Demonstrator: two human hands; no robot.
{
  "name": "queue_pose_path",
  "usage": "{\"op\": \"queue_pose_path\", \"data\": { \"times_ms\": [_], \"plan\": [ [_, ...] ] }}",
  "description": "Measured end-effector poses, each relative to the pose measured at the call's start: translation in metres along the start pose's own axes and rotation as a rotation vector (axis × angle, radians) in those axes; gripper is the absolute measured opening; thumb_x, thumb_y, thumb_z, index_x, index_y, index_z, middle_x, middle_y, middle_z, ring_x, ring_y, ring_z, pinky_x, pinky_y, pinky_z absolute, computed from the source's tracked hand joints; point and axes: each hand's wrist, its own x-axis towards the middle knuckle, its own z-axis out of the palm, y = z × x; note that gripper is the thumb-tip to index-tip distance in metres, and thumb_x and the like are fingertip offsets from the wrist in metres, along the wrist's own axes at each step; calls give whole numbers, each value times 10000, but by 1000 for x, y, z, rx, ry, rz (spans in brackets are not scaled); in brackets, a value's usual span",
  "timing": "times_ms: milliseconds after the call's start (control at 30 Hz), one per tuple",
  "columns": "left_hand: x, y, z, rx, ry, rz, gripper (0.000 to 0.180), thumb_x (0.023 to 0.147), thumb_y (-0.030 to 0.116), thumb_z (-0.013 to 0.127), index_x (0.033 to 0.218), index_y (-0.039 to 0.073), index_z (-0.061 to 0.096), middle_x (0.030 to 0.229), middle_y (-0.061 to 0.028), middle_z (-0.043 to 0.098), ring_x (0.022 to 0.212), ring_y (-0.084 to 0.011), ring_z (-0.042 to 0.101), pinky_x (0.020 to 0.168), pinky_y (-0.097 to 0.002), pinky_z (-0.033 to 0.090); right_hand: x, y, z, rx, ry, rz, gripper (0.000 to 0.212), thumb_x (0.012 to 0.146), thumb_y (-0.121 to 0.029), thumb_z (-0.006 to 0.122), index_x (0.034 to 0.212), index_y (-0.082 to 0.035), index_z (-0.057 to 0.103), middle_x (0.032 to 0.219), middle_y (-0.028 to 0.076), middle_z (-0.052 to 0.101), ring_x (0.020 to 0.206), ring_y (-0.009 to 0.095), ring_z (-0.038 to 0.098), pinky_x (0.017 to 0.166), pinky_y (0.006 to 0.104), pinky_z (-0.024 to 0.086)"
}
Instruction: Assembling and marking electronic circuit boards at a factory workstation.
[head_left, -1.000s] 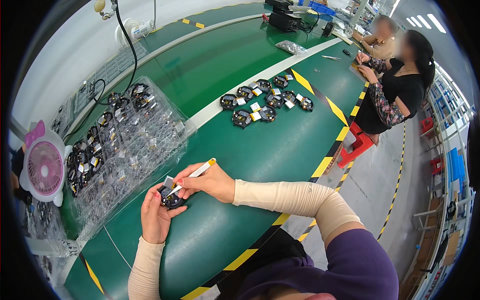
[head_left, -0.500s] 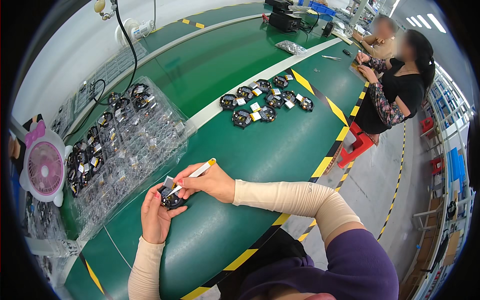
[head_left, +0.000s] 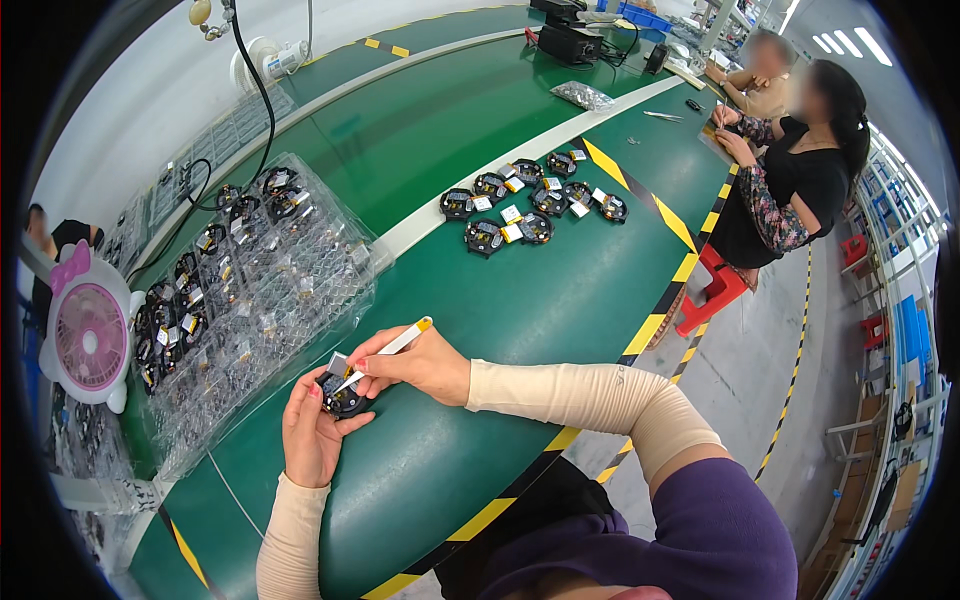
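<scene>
My left hand (head_left: 314,430) is closed round the edge of a round black electronic module (head_left: 345,402), keeping it tilted just over the green table. A small silvery battery (head_left: 339,364) sticks up at the module's far edge. Pinched in my right hand (head_left: 421,368) is a pair of white tweezers (head_left: 402,340) with a yellow end. Their tip points down onto the inside of the module; what exactly it touches is too small to make out. Farther up the table lies a group of similar black modules (head_left: 484,237), several with pale batteries attached.
Clear plastic blister trays (head_left: 290,270) with more modules lie at the left, beside a pink and white fan (head_left: 92,335). A black cable (head_left: 268,130) hangs over them. Yellow-black tape (head_left: 640,335) marks the table's edge. Two people (head_left: 815,160) sit at the far right, near a red stool (head_left: 712,290).
My hands, the tweezers and the module look the same as before. At the far left, a person in dark clothing has come further into sight behind the fan.
</scene>
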Motion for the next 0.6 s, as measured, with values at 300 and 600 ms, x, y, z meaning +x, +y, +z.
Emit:
{"op": "queue_pose_path", "data": {
  "times_ms": [300,600],
  "plan": [
    [-3,-2,-6,-18,51,-50,389,949,281,389,1229,12,401,1173,-144,506,1027,-256,556,771,-415,543,3,6,-2,67,-22,46,194,847,-86,592,989,46,595,851,135,638,749,178,640,667,268,531],
    [5,2,-14,-192,-45,-86,364,950,268,415,1209,14,442,1130,-128,538,1008,-237,572,829,-442,520,3,-2,5,-69,61,-3,214,857,-83,572,1022,53,578,876,138,630,761,187,627,691,281,514]
  ]
}}
